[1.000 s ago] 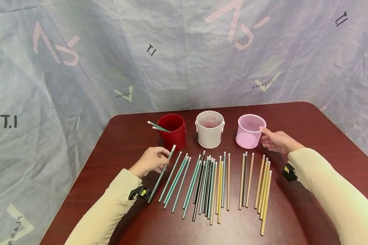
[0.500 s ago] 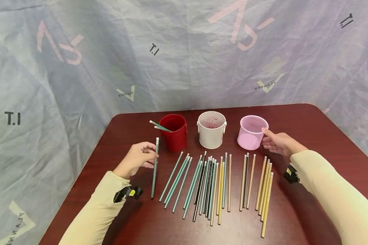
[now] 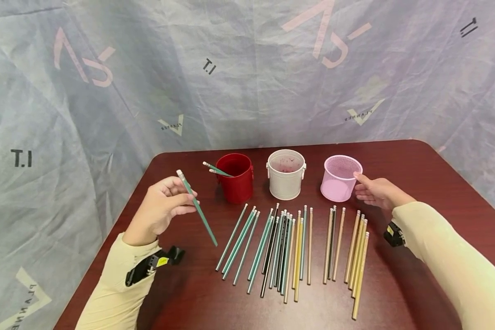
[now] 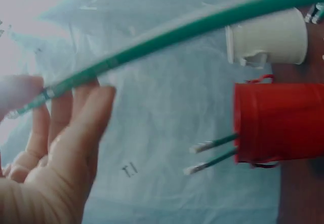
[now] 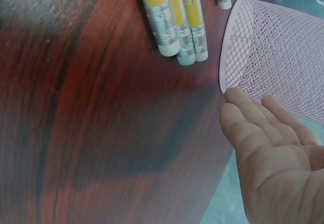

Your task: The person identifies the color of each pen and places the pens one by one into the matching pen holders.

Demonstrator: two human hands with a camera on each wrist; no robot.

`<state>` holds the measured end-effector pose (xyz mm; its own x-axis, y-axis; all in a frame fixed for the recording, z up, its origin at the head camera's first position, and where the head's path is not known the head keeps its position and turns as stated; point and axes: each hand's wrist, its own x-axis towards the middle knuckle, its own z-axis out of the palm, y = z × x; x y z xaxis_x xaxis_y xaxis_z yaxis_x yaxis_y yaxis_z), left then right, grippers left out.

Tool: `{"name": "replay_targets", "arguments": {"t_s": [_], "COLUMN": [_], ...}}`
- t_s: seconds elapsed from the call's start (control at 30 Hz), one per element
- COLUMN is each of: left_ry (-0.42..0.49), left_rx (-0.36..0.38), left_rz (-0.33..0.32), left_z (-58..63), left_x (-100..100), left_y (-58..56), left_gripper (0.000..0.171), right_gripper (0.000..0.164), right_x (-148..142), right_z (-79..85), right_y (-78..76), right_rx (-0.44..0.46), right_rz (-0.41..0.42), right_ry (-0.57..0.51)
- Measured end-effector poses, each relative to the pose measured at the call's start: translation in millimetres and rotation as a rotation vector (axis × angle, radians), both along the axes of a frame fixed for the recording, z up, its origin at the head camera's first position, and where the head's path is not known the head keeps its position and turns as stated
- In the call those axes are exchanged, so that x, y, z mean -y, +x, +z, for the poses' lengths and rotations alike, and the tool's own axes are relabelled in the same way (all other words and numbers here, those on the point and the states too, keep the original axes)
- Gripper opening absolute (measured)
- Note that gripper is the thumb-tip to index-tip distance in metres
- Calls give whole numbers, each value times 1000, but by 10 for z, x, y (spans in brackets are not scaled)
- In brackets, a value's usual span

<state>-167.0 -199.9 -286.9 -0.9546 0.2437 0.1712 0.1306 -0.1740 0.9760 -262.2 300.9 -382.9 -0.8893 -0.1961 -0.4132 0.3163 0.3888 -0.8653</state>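
In the head view my left hand [image 3: 158,210] pinches a green pencil [image 3: 203,219] near its white eraser end. The pencil tilts, eraser up at the left and lower end down to the right, left of the red bucket [image 3: 237,189]. Two green pencils [image 4: 220,158] lean out of that bucket with their erasers outward. My right hand [image 3: 378,192] is against the right side of a pink mesh cup [image 3: 336,187], its thumb at the rim. The right wrist view shows its fingers [image 5: 248,133] extended beside the mesh.
A white bucket [image 3: 285,183] stands between the red bucket and the mesh cup. Before the containers lies a row of pencils: green ones [image 3: 233,238] on the left, black, green and tan ones mixed in the middle, yellow ones [image 3: 358,275] at the right. Behind the table [image 3: 181,293] hangs a grey cloth.
My left hand has lifted the green pencil and moved it left, away from the row, turning it to slant the other way. My right hand stays at the mesh cup.
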Motion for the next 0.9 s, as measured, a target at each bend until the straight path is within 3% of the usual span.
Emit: {"name": "replay_targets", "arguments": {"t_s": [0.17, 0.37, 0.43, 0.53, 0.6, 0.67, 0.8, 0.9], "left_ry": [205, 597, 717, 854, 903, 928, 901, 830], "left_rx": [-15, -53, -83, -132, -171, -203, -221, -221], "left_rz": [117, 155, 223, 385, 484, 542, 572, 578], "left_z": [157, 260, 293, 335, 343, 329, 242, 143], "left_x": [64, 133, 115, 40, -23, -79, -160, -222], "left_y": [29, 39, 43, 46, 42, 26, -65, -165], "left_gripper": [33, 24, 18, 17, 21, 26, 26, 26], "right_gripper": [92, 90, 89, 89, 89, 90, 92, 92], "right_x": [7, -23, -31, -34, -36, -35, -29, -27], "right_z": [-6, 10, 18, 36, 45, 49, 37, 21], "right_y": [3, 21, 22, 18, 8, -1, -10, -10], "right_rx": [1, -6, -4, -1, 0, -1, 4, 10], "right_rz": [-5, -3, -3, 0, 8, 16, 20, 18], "right_ry": [-7, 31, 30, 31, 37, 47, 52, 47]}}
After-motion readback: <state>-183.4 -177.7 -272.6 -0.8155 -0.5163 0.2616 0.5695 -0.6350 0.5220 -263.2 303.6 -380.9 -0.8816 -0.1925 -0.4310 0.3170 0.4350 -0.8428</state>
